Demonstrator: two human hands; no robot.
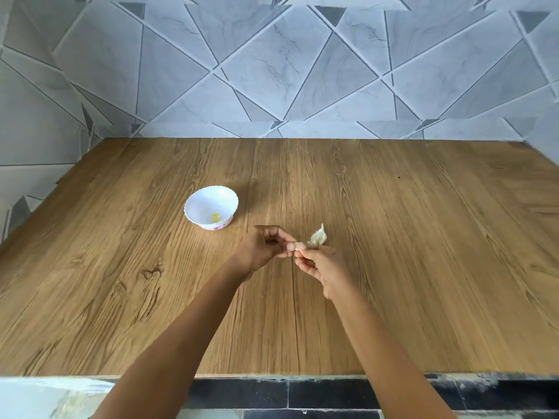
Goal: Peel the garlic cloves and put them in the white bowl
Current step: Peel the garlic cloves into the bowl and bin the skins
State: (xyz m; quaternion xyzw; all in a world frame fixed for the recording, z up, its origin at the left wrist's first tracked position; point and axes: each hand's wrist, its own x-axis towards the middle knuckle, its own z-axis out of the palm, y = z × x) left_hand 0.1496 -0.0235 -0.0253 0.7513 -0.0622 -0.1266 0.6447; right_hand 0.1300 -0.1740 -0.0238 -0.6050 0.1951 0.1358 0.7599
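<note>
Wooden tabletop [408,237] fills the middle of the frame, with a grey tiled wall [272,65] behind it across the top.

Left of centre: the white bowl [211,207] stands upright on the tabletop, scalloped rim, pink print at its base. One small yellowish peeled clove [215,218] lies inside, at the bottom.

Centre: the left hand [266,246] comes in from the lower left, well apart from the bowl and to its lower right. Fingers are curled, and the grip is clamped on a small garlic clove [298,245] with thumb and forefinger pinching it.

Just right of that: the right hand [317,264] comes in from the lower right with fingers curled. Its fingertips meet the same garlic clove from below, so this grip is clamped on it too. Both hands are held over the tabletop with the clove between them.

Just above the right hand: a garlic piece [319,235] with papery white skin pointing up. Cannot tell whether the right hand holds it or it lies on the tabletop behind.
</note>
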